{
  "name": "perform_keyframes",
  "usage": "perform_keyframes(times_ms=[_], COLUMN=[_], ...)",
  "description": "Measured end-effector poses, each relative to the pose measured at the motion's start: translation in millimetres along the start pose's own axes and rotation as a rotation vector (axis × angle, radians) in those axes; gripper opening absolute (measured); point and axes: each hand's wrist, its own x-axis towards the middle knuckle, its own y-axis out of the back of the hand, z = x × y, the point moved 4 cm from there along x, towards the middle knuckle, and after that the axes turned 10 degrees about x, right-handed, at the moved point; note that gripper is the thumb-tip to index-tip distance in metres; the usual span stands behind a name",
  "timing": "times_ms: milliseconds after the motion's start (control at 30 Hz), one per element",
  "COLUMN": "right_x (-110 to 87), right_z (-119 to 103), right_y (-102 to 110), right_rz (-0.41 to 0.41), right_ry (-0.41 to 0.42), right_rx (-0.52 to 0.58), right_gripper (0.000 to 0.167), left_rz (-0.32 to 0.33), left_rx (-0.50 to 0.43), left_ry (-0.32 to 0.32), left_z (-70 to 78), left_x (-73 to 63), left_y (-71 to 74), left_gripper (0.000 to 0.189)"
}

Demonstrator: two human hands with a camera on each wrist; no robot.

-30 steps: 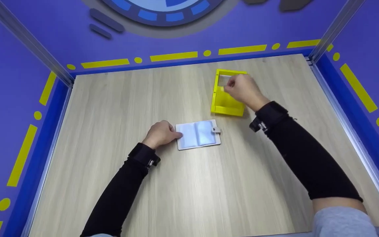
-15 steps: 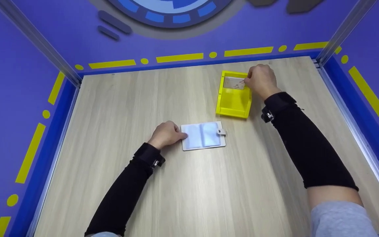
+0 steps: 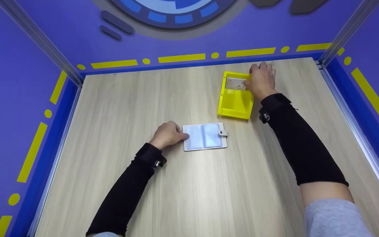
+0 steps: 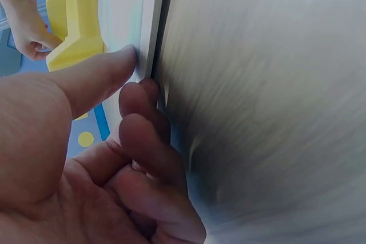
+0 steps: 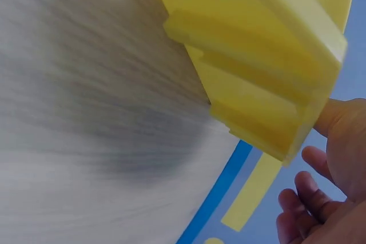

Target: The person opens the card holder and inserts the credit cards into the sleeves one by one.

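Observation:
An open card holder (image 3: 196, 136) with clear sleeves and a snap tab lies flat on the table. My left hand (image 3: 168, 135) pinches its left edge, thumb on top and curled fingers against the edge, as the left wrist view shows. Farther back and to the right stands a yellow bin (image 3: 235, 113). A pale printed card (image 3: 235, 83) leans at the bin's back wall. At the bin's right rear corner is my right hand (image 3: 262, 80), its thumb over the wall beside the card. In the right wrist view its loosely bent fingers are apart from the bin, and the thumb tip is hidden.
The wood-grain table (image 3: 137, 98) is bounded by a blue back wall (image 3: 176, 42) with yellow marks and by side panels. A metal rail (image 3: 357, 131) runs along the right edge.
My right hand has gone from over the inside of the bin to its right rear corner, and its fingers have spread. The card shows more fully. My left hand stays on the card holder.

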Motion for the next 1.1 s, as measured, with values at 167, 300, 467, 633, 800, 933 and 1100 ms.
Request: perform_keyframes(times_ms=[167,300,467,633,800,933,1100], right_x=[4.2,7.6,10.5,11.4,12.2,12.5,13.6], right_z=[0,-3,-3,-3,0,0,-3], right_y=[-8,-11,-12,-12,-12,-11,-6], right_rz=[-0.012,0.009,0.007,-0.003,-0.015,-0.024,-0.038], right_ry=[-0.034,-0.026,-0.028,-0.04,-0.041,-0.038,-0.031], right_rx=[-0.027,-0.048,-0.054,-0.059,-0.075,-0.087,-0.075], right_gripper=[0.054,0.05,0.05,0.048,0.049,0.05,0.046], left_rz=[0.003,0.006,0.004,-0.004,-0.015,-0.014,-0.005], left_rx=[-0.004,-0.006,-0.009,-0.012,-0.005,0.005,0.0], left_ry=[0.012,0.015,0.025,0.031,0.031,0.023,0.022], left_z=[-0.4,-1.7,-3.4,-2.1,-0.2,0.5,1.6], left_x=[-1.2,-1.5,-0.4,0.4,-0.2,-0.1,0.3], left_y=[-1.3,-0.9,-0.6,-0.1,-1.0,-1.6,1.8], left_gripper=[0.045,0.045,0.044,0.044,0.044,0.044,0.044])
